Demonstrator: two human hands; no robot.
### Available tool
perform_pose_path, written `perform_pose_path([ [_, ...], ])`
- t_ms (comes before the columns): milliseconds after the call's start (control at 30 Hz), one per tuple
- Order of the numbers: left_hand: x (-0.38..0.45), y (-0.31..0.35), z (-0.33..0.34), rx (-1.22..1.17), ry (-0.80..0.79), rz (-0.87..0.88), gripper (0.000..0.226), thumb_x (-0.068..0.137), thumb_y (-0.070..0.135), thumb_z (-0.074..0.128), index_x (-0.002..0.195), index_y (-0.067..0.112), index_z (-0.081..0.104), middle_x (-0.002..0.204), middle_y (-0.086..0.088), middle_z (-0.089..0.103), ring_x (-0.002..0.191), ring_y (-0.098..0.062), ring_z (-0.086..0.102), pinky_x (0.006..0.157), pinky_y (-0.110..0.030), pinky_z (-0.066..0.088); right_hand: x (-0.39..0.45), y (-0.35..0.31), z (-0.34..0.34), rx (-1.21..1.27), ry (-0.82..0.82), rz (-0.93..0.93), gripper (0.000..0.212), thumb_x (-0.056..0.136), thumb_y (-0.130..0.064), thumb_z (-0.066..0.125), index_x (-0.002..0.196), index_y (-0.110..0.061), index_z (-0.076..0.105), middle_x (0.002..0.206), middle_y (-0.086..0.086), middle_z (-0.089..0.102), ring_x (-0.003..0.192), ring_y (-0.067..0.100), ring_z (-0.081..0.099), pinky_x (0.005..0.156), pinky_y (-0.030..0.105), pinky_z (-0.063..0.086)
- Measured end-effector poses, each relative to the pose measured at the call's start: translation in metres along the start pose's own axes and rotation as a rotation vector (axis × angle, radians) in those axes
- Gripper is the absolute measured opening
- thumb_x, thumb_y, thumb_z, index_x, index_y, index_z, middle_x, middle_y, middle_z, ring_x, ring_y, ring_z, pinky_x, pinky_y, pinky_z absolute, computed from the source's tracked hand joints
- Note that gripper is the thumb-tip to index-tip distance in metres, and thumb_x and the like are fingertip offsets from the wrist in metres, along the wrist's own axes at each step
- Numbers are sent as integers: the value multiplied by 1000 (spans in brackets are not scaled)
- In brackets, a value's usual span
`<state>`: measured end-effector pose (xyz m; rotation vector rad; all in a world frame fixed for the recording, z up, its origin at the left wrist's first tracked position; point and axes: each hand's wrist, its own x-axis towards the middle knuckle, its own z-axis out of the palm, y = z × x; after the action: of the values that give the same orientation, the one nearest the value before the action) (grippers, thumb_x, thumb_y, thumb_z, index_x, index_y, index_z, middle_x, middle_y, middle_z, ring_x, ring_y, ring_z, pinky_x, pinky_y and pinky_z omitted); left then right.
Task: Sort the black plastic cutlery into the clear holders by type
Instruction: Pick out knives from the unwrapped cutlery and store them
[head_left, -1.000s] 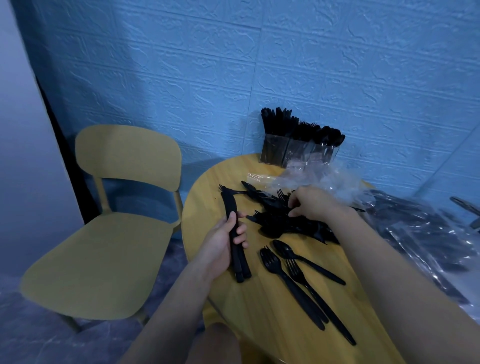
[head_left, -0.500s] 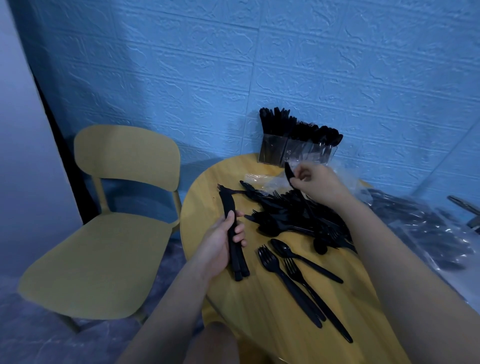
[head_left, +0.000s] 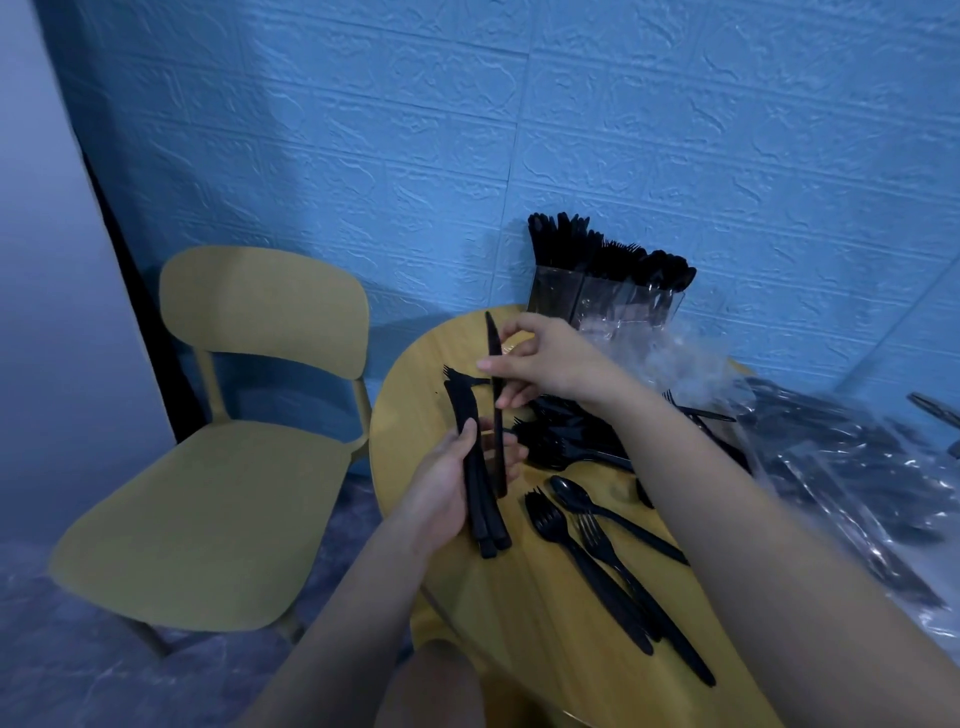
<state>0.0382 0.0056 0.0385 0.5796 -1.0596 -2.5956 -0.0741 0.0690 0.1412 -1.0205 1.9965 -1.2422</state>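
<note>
Head view: two forks (head_left: 613, 582) and a spoon (head_left: 597, 514) lie nearest on the table (head_left: 415, 415); left hand (head_left: 447, 488) clasps a knife bundle (head_left: 475, 467); at twelve o'clock, right hand (head_left: 545, 364) pinches one knife (head_left: 493, 384); farthest, clear holders (head_left: 602, 306). No writing legible.

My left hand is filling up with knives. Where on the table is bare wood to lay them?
Bare wood shows along the table's left rim, beside the left hand, and near the front edge, left of the forks. The middle, around the pile, is crowded.
</note>
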Motion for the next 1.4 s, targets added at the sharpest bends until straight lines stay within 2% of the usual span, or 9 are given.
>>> perform_pose_path([
  [133, -1, 2, 4, -25, 12, -4, 33, 102, 31, 36, 110, 4, 54, 77, -12, 68, 63, -23, 69, 60, -31, 59, 19, 12, 18, -159, 26, 61, 19, 84, -19, 72, 80, -14, 54, 63, 11, 66, 47, 11, 60, 48, 21, 47],
  [233, 1, 1, 5, 57, 3, 3, 46, 99, 45, 31, 108, 7, 55, 74, -6, 65, 53, -15, 61, 53, -27, 55, 26, 22, 23, -403, 62, 52, 24, 82, -29, 73, 70, -20, 54, 64, 1, 61, 53, 7, 52, 54, 20, 40],
  [333, 2, -2, 0, 140, -12, 39, 32, 99, 38, 39, 106, 10, 52, 73, -3, 58, 50, -8, 49, 51, -23, 48, 28, 29, 25, -559, 58, 12, 28, 80, -38, 73, 76, -16, 57, 70, -4, 55, 63, 7, 48, 56, 20, 36],
  [467, 1, -3, -4, 128, -56, 52, 17, 100, 24, 44, 108, 10, 51, 70, 0, 51, 51, -8, 44, 53, -23, 42, 31, 33, 13, -668, 121, -21, 26, 87, -36, 65, 94, -12, 67, 89, 2, 61, 83, 16, 56, 71, 27, 47],
  [633, 2, 0, -5, 44, -9, 17, 15, 100, 19, 42, 106, 10, 52, 68, -2, 50, 52, -10, 45, 55, -25, 42, 32, 45, 9, -1161, -184, 75, 27, 85, -33, 67, 108, -19, 65, 108, 1, 61, 101, 20, 53, 88, 32, 40],
  [733, 3, 0, -4, 24, 14, 16, 15, 100, 18, 42, 108, 9, 52, 67, -3, 50, 52, -11, 45, 55, -26, 42, 33, 46, 13, -1269, -209, 68, 24, 86, -31, 64, 107, -19, 65, 105, 1, 60, 105, 21, 50, 96, 37, 29],
  [900, 3, 0, -3, 2, 20, 13, 15, 100, 17, 42, 108, 8, 51, 66, -3, 50, 52, -11, 46, 56, -26, 43, 34, 45, 11, -1255, -263, 95, 20, 89, -28, 60, 107, -18, 61, 96, -2, 54, 97, 18, 48, 96, 35, 28],
  [1100, 5, -4, -7, 101, 11, 76, 18, 97, 22, 48, 110, 11, 51, 68, 1, 49, 52, -6, 43, 54, -23, 43, 34, 40, -1, -872, -47, 22, 10, 85, -13, 64, 92, -20, 61, 84, -8, 56, 87, 13, 56, 66, 21, 41],
  [1400, 7, -5, -9, 110, -2, 62, 20, 100, 26, 43, 106, 10, 53, 62, 3, 44, 50, -7, 37, 51, -23, 38, 18, 7, -34, -677, 312, -186, 9, 89, -16, 59, 94, -15, 66, 91, 4, 69, 87, 18, 63, 84, 32, 52],
])
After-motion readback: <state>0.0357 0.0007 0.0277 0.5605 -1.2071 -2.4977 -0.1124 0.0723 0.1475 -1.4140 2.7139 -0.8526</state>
